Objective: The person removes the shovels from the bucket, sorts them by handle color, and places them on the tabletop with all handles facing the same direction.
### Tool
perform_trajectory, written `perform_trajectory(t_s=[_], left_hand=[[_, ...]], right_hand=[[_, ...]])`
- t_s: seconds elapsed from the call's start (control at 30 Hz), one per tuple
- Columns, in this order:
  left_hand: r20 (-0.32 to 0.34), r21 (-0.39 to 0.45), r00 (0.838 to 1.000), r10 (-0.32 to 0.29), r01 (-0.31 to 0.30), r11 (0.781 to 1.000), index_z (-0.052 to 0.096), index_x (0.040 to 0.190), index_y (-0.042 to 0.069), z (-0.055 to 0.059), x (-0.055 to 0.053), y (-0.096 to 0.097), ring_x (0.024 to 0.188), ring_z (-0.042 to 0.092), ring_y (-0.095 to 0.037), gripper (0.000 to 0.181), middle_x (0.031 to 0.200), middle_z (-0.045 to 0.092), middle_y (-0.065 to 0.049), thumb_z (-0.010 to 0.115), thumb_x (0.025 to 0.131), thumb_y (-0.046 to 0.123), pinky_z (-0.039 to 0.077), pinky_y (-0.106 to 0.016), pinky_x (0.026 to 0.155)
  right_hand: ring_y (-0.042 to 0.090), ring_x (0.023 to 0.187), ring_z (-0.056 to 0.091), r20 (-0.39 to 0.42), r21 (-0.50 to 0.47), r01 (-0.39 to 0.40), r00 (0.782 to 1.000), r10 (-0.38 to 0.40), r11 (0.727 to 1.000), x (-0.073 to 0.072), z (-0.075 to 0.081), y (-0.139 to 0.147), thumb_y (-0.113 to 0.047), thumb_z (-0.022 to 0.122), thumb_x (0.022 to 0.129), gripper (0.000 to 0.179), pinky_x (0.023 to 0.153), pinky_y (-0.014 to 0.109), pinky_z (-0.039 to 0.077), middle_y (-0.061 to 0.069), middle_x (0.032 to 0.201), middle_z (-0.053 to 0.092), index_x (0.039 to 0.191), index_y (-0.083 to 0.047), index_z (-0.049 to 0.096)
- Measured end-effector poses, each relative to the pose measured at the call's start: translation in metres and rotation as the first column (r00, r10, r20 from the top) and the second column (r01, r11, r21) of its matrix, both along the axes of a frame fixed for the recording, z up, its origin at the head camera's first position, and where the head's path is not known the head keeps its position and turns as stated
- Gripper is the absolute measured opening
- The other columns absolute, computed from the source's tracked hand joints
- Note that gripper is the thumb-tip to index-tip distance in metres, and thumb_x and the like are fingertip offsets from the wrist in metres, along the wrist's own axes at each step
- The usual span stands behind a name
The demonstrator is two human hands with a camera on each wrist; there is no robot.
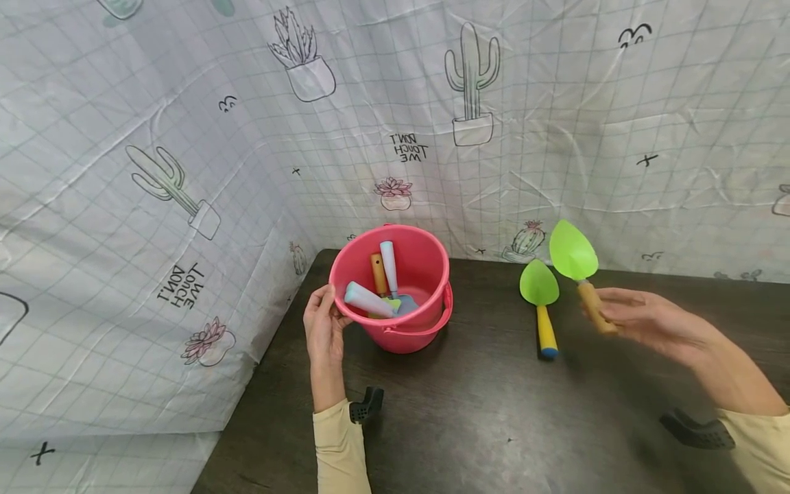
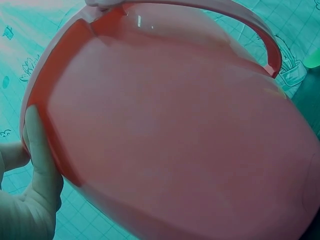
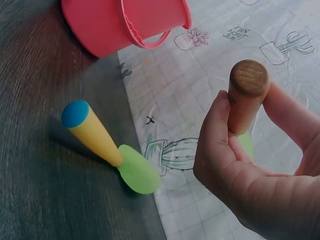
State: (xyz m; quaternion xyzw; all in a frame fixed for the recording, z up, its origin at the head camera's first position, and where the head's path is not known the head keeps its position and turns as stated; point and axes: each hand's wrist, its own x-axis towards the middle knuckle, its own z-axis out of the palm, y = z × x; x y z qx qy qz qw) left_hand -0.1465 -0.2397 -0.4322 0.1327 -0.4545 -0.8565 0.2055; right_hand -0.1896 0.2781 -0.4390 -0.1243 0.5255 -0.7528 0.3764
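Note:
My left hand (image 1: 324,322) grips the rim of a pink bucket (image 1: 407,341), which tilts toward me on the dark table. In the left wrist view the thumb and fingers pinch the rim, and the bucket's side (image 2: 165,125) fills most of the picture. Inside stand several handled tools, among them a pale blue handle (image 1: 389,264) and a wooden handle (image 1: 378,274). My right hand (image 1: 654,322) holds a green-bladed trowel (image 1: 574,250) by its wooden handle (image 3: 244,110), blade pointing away, above the table. Left of it a second green trowel (image 1: 546,329) with a yellow, blue-tipped handle lies on the table.
A white cloth (image 1: 370,137) printed with cacti and a grid hangs behind and to the left of the table (image 1: 444,425). The bucket's pink carrying handle (image 1: 447,312) hangs down at its right side. Black wrist mounts (image 1: 367,405) sit at both sleeves.

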Motion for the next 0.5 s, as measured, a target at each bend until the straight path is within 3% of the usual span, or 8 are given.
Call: perform_trajectory(t_s=[0.23,0.5], left_hand=[[0.005,-0.009,1.000,0.005,-0.005,1.000,0.061,0.107,0.000,0.001,0.000,-0.001,0.059,0.064,-0.013,0.007,0.090,0.065,-0.012,0.057,0.105,0.006,0.056,-0.023,0.047],[0.009,-0.009,1.000,0.012,-0.012,1.000,0.061,0.107,0.001,0.004,0.002,0.000,0.060,0.064,-0.013,0.008,0.091,0.066,-0.012,0.058,0.106,0.007,0.056,-0.023,0.048]], right_hand=[[0.014,0.111,0.067,0.038,0.054,0.039,0.998,-0.042,0.998,-0.001,-0.003,0.007,0.000,0.039,0.109,0.045,0.094,0.028,0.056,-0.001,0.126,0.070,0.122,-0.026,0.073],[0.017,0.114,0.068,0.069,-0.063,0.020,0.998,-0.016,0.998,-0.002,-0.015,0.013,0.004,0.037,0.109,0.046,0.097,0.029,0.056,0.005,0.125,0.070,0.124,-0.021,0.072]])
